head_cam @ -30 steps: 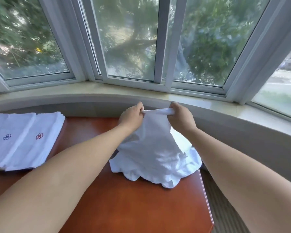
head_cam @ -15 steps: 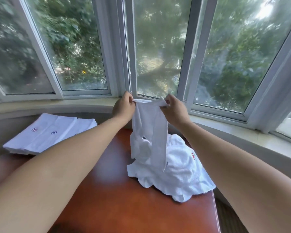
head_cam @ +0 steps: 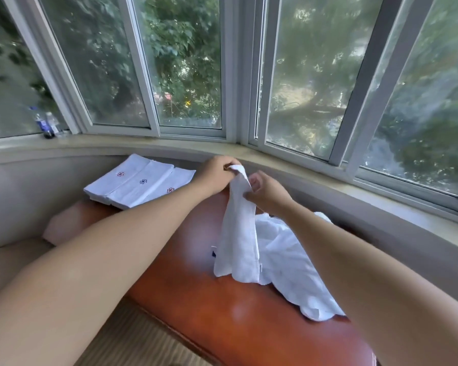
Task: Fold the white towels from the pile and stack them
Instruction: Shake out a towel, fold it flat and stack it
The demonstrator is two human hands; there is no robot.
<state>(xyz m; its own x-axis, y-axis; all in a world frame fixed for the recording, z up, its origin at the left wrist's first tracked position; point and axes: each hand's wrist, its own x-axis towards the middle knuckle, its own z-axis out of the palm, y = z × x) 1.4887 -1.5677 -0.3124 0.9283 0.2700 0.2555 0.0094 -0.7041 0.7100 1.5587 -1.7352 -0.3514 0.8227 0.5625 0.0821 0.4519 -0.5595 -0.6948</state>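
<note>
A white towel (head_cam: 238,233) hangs down in a narrow bunch over the reddish-brown table (head_cam: 222,318). My left hand (head_cam: 217,173) pinches its top corner. My right hand (head_cam: 267,192) pinches the towel's edge just below and to the right of that corner. The towel's lower end touches the table beside the crumpled pile of white towels (head_cam: 294,262) on the right. Folded white towels (head_cam: 140,182) with small flower embroidery lie flat at the table's far left.
A curved window sill (head_cam: 148,143) and large windows run behind the table. Small bottles (head_cam: 44,124) stand on the sill at the far left. Striped carpet (head_cam: 132,342) shows below the table's front edge.
The towel has been lifted clear of the pile and hangs longer. My hands have drawn close together at its top corner. The view has swung to the left.
</note>
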